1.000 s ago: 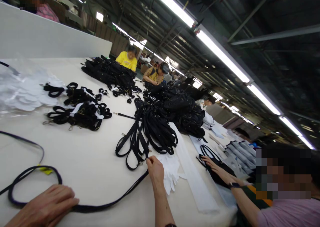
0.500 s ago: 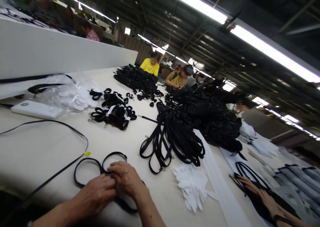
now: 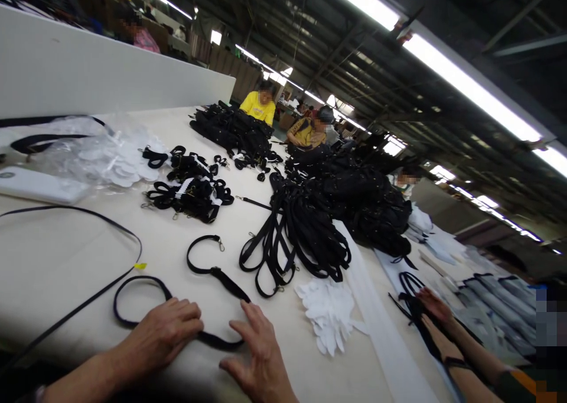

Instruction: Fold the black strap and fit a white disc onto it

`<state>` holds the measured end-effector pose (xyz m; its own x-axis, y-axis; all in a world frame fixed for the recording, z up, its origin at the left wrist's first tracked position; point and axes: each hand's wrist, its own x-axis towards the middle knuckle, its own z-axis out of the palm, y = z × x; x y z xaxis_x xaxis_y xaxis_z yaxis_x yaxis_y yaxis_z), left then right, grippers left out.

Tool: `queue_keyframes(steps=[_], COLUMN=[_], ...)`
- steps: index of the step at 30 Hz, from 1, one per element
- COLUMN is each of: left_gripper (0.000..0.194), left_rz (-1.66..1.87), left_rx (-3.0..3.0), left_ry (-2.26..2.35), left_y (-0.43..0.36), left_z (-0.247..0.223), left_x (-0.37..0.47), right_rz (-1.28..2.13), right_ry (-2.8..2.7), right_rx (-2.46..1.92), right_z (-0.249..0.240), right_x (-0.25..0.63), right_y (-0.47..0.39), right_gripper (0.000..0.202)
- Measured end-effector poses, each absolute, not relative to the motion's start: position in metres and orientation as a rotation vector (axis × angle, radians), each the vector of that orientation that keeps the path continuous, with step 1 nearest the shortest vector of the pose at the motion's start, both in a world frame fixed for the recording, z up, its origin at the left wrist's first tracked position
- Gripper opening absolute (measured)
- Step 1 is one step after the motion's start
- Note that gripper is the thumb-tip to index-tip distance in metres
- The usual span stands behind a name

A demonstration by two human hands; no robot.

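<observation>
Flat on table: black strap (image 3: 208,270), looped, metal clip at end; left hand (image 3: 162,332) pressing it, right hand (image 3: 261,356) spread beside.

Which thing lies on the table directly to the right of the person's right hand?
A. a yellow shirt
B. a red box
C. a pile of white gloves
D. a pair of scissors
C: the pile of white gloves lies on the table just right of the right hand, near the black strap.
</observation>
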<state>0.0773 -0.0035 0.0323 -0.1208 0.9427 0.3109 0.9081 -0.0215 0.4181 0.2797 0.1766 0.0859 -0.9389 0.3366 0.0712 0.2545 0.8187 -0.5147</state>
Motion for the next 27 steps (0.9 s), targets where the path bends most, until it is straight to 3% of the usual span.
queue_keyframes(steps=[2, 10, 17, 23, 27], left_gripper=[0.022, 0.019, 0.018, 0.018, 0.020], left_rz=[0.798, 0.701, 0.689, 0.724, 0.703], left_rx=[2.024, 1.965, 1.942, 1.958, 2.005], left_ry=[2.158, 2.156, 2.112, 2.143, 2.147], left_y=[-0.001, 0.007, 0.010, 0.010, 0.011], left_z=[0.034, 0.037, 0.039, 0.041, 0.039], left_x=[0.077, 0.079, 0.077, 0.069, 0.064], right_rz=[0.705, 0.658, 0.680, 0.622, 0.649], right_ry=[-2.855, -2.737, -2.663, -2.796, -2.657], right_rx=[-0.519, -0.696, -0.742, -0.428, -0.448], right_z=[0.075, 0.058, 0.056, 0.062, 0.059], right_x=[0.281, 0.266, 0.267, 0.278, 0.286], right_y=[0.170, 0.176, 0.178, 0.177, 0.177], right_gripper=[0.063, 0.020, 0.014, 0.017, 0.018])
